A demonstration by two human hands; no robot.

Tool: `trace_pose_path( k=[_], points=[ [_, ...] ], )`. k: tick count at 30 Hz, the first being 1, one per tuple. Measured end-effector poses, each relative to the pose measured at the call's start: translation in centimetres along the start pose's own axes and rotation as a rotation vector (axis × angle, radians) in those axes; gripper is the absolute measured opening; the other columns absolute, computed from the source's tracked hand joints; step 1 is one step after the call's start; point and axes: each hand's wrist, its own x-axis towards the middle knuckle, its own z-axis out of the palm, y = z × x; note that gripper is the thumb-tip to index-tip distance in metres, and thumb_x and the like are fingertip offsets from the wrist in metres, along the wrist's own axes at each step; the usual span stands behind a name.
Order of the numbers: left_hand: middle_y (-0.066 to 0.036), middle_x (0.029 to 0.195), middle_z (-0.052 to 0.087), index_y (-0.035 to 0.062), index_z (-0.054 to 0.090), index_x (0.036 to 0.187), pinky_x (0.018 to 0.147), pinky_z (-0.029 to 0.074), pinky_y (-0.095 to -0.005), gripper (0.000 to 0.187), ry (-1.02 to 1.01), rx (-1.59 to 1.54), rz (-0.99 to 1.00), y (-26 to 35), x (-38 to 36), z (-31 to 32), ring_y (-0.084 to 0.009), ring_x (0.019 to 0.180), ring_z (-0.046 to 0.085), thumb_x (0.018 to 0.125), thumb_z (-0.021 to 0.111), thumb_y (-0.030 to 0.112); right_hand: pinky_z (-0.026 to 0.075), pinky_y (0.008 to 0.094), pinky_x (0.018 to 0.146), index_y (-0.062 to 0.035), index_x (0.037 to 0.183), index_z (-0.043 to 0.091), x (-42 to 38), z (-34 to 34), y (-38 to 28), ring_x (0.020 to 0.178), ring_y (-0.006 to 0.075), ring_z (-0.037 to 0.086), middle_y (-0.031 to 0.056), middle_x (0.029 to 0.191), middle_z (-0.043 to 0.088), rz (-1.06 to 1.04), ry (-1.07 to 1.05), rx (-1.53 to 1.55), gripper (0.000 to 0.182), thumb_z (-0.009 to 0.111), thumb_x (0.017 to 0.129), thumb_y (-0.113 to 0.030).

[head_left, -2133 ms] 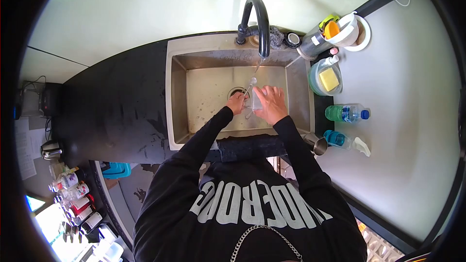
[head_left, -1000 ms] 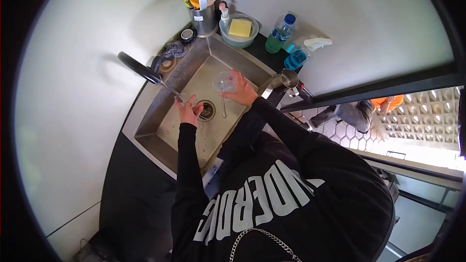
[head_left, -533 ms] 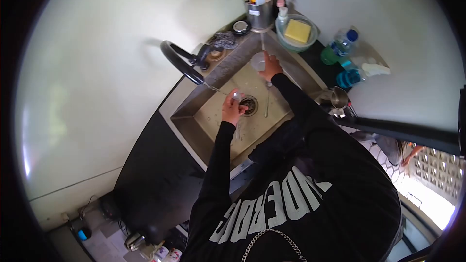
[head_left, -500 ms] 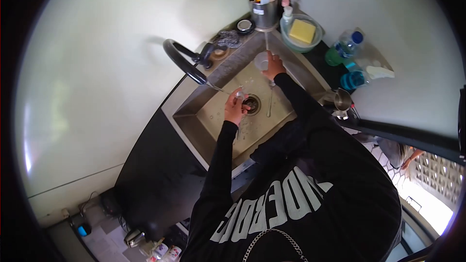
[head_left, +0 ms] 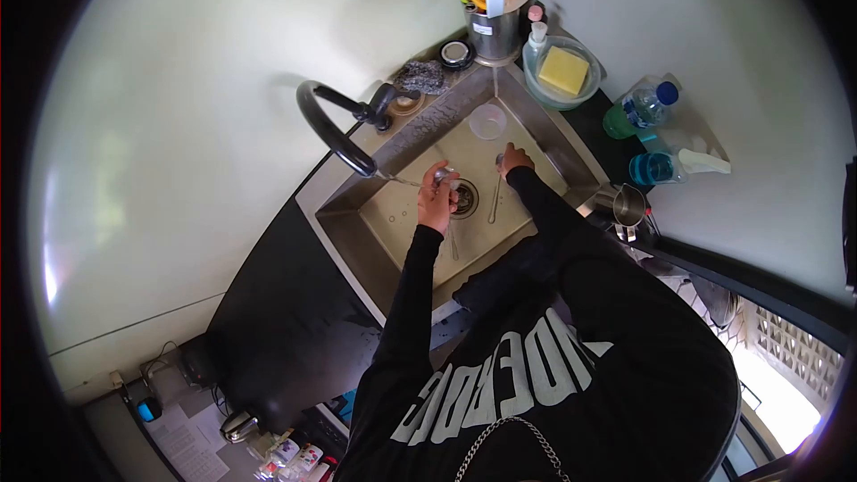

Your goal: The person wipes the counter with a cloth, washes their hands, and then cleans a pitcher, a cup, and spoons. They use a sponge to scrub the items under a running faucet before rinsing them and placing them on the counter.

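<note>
My left hand is in the sink beside the drain, its fingers closed round a small, shiny, see-through piece whose kind I cannot make out. A thin stream from the black faucet runs toward that hand. To its right, my right hand has its fingers drawn together at the upper end of a spoon-like utensil lying on the sink floor. A clear plastic cup stands in the far corner, apart from both hands. Another thin utensil lies below the left hand.
A bowl with a yellow sponge, a bottle of green liquid and a blue spray bottle line the right side. Behind the sink are a scouring pad, a round-lidded jar and a metal utensil holder.
My right hand has let go of the clear plastic cup and moved down to the spoon-like utensil. My left hand stays near the water stream, still holding the small piece.
</note>
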Motion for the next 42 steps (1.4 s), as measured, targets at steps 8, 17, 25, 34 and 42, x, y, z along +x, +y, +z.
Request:
trace_pose_path(
  k=[8, 17, 25, 34, 42],
  points=[
    [0.0, 0.072, 0.056, 0.0105, 0.056, 0.098, 0.044, 0.035, -0.0222, 0.031, -0.01, 0.165, -0.108, -5.7, 0.9, -4.9, -0.0054, 0.055, 0.047, 0.104, 0.043, 0.038, 0.06, 0.0354, 0.066, 0.0005, 0.106, 0.059, -3.7, 1.5, -3.3, 0.076, 0.0238, 0.071, 0.0144, 0.089, 0.069, -0.386, -0.476, 0.485, 0.023, 0.062, 0.093, -0.018],
    [-0.005, 0.066, 0.057, 0.0041, 0.057, 0.085, 0.054, 0.045, -0.0319, 0.045, 0.121, 0.676, 0.156, -6.6, -0.8, -6.3, -0.0123, 0.056, 0.053, 0.098, 0.053, 0.047, 0.058, 0.0286, 0.058, 0.0037, 0.087, 0.062, -11.9, -0.6, -8.3, 0.061, 0.0121, 0.067, 0.0085, 0.072, 0.068, -0.65, -0.287, 0.608, 0.029, 0.055, 0.099, -0.021],
    [0.001, 0.07, 0.056, 0.007, 0.058, 0.094, 0.044, 0.037, -0.0225, 0.036, -0.034, 0.291, -0.011, -1.8, -2.4, -3.6, -0.0055, 0.054, 0.048, 0.1, 0.054, 0.042, 0.051, 0.0484, 0.072, -0.0066, 0.087, 0.067, -14.6, -1.4, -8.2, 0.078, 0.0416, 0.063, 0.0203, 0.077, 0.065, -0.714, 0.231, 0.334, 0.038, 0.053, 0.097, -0.04],
    [0.001, 0.073, 0.056, 0.0102, 0.052, 0.107, 0.045, 0.036, -0.0205, 0.026, -0.068, -0.011, 0.149, 1.0, -0.7, -2.1, -0.0043, 0.053, 0.046, 0.102, 0.052, 0.036, 0.052, 0.0373, 0.073, -0.0019, 0.128, 0.055, -14.9, 3.2, -7.3, 0.086, 0.0237, 0.064, 0.0181, 0.104, 0.065, -0.499, 0.067, 0.581, 0.061, 0.033, 0.103, -0.053],
    [-0.008, 0.087, 0.063, 0.0048, 0.047, 0.113, 0.057, 0.051, -0.0253, 0.03, -0.157, 0.379, 0.385, 1.6, 2.0, -5.4, -0.0139, 0.067, 0.064, 0.103, 0.047, 0.033, 0.051, 0.0279, 0.06, -0.0061, 0.107, 0.059, -20.6, 1.7, -5.8, 0.07, 0.0115, 0.057, 0.0029, 0.081, 0.057, -0.481, -0.472, 1.014, 0.045, 0.04, 0.104, -0.046]
  ],
)
